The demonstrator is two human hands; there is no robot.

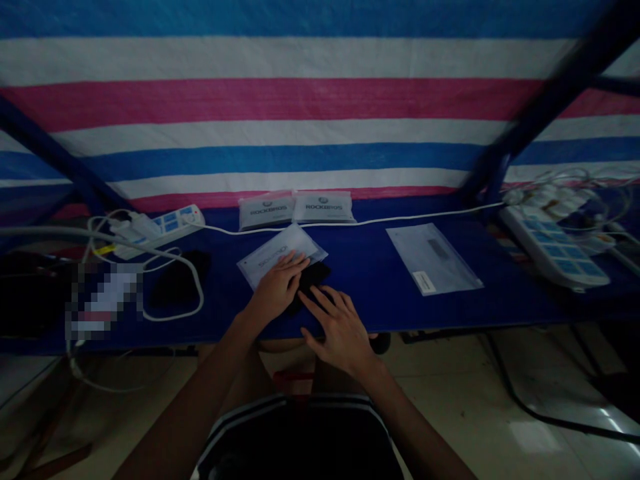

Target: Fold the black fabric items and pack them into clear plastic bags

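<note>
My left hand lies over a frosted plastic bag with printed lettering, its fingers stretched out across the bag's right part. Beside it, partly under the bag's edge and my fingers, is a black item that looks like folded cloth. My right hand rests with fingers spread, its fingertips touching the black item's near side. Whether that item is partly inside the bag, I cannot tell. Farther right lies another frosted bag with a white label, flat on the blue table.
Two filled bags marked ROCKBROS lie at the back by the striped sheet. A white cable crosses behind my hands. Power strips stand left and right. A black item lies within a cable loop.
</note>
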